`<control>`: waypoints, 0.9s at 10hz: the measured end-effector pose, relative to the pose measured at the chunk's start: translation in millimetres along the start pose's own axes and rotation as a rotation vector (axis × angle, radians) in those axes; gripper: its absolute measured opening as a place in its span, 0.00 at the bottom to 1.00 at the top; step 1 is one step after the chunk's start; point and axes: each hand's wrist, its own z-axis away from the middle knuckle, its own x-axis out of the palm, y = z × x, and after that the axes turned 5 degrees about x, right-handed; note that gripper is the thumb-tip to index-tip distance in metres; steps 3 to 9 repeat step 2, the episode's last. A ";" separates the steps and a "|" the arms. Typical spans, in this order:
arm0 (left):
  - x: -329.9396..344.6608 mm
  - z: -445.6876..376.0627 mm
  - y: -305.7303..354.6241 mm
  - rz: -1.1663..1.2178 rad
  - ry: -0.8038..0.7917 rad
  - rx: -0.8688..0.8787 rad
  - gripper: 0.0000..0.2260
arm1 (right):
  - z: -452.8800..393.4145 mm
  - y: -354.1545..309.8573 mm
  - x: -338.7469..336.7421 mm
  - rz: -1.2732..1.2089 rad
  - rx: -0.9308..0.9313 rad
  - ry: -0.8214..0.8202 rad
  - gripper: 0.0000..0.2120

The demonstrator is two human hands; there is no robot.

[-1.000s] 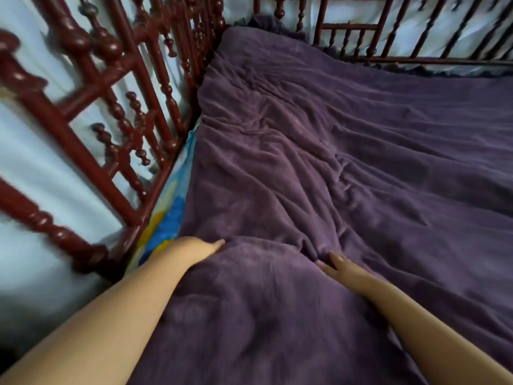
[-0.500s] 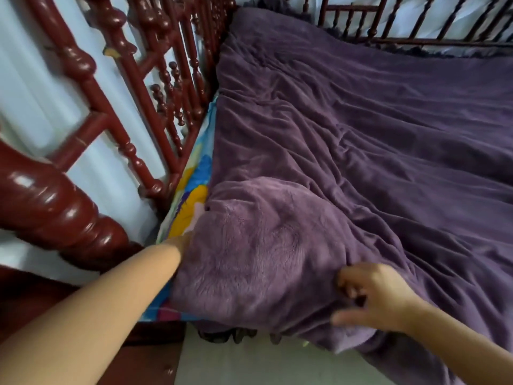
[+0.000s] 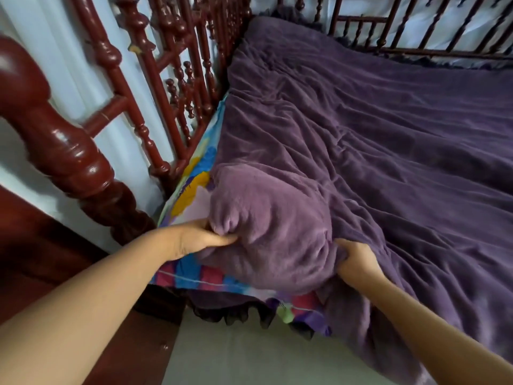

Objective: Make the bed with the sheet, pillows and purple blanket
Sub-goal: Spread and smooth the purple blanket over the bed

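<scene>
A purple blanket (image 3: 361,140) covers almost the whole bed, wrinkled, its near left corner bunched into a thick fold. My left hand (image 3: 200,237) grips that fold at its left side. At the right side of the same fold, by the bed's near edge, my right hand (image 3: 355,259) is closed on the blanket. A colourful patterned sheet (image 3: 194,176) shows along the left edge and under the bunched corner. No pillow is in view.
A dark red turned-wood bed frame (image 3: 172,79) runs along the left side and the far end, with a thick corner post (image 3: 63,151) near my left arm. Pale floor (image 3: 249,357) lies below the bed's near edge, where dark frill hangs.
Both hands pulled the blanket's near corner back toward the bed's near edge and took hold of it. The view has drawn back, showing the sheet, corner post and floor.
</scene>
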 end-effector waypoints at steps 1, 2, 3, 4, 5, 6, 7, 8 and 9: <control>6.0 23.7 24.6 0.191 -0.079 0.092 0.09 | 10.0 -4.7 -40.2 -0.117 -0.073 -0.061 0.20; 15.1 64.1 50.7 0.208 -0.089 0.113 0.29 | 46.7 -32.2 -66.3 -0.032 -0.091 -0.205 0.27; 15.1 64.1 50.7 0.208 -0.089 0.113 0.29 | 46.7 -32.2 -66.3 -0.032 -0.091 -0.205 0.27; 15.1 64.1 50.7 0.208 -0.089 0.113 0.29 | 46.7 -32.2 -66.3 -0.032 -0.091 -0.205 0.27; 15.1 64.1 50.7 0.208 -0.089 0.113 0.29 | 46.7 -32.2 -66.3 -0.032 -0.091 -0.205 0.27; 15.1 64.1 50.7 0.208 -0.089 0.113 0.29 | 46.7 -32.2 -66.3 -0.032 -0.091 -0.205 0.27; 15.1 64.1 50.7 0.208 -0.089 0.113 0.29 | 46.7 -32.2 -66.3 -0.032 -0.091 -0.205 0.27; 15.1 64.1 50.7 0.208 -0.089 0.113 0.29 | 46.7 -32.2 -66.3 -0.032 -0.091 -0.205 0.27; 15.1 64.1 50.7 0.208 -0.089 0.113 0.29 | 46.7 -32.2 -66.3 -0.032 -0.091 -0.205 0.27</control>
